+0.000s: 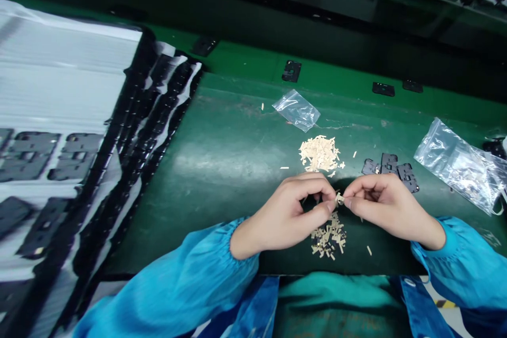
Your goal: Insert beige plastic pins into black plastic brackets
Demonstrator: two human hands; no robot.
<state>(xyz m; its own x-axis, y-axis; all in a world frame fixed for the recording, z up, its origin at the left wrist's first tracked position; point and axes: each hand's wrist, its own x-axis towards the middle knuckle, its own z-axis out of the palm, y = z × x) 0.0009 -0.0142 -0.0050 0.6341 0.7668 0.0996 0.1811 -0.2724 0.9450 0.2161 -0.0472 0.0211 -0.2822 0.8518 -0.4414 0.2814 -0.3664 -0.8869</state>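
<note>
My left hand (295, 211) and my right hand (382, 203) meet over the green mat, fingers pinched together on one small cream-coloured piece (339, 199) held between them. Directly below lies a small heap of cream and dark bits (328, 237). A larger pile of cream pieces (320, 154) sits just beyond my fingers. Both arms wear blue sleeves.
Black flat parts (390, 168) lie right of the pile, with a clear plastic bag (461, 166) further right and a small empty bag (297, 110) behind. Stacked trays of black parts (71, 158) fill the left. More black parts (292, 71) dot the far green bench (222, 148).
</note>
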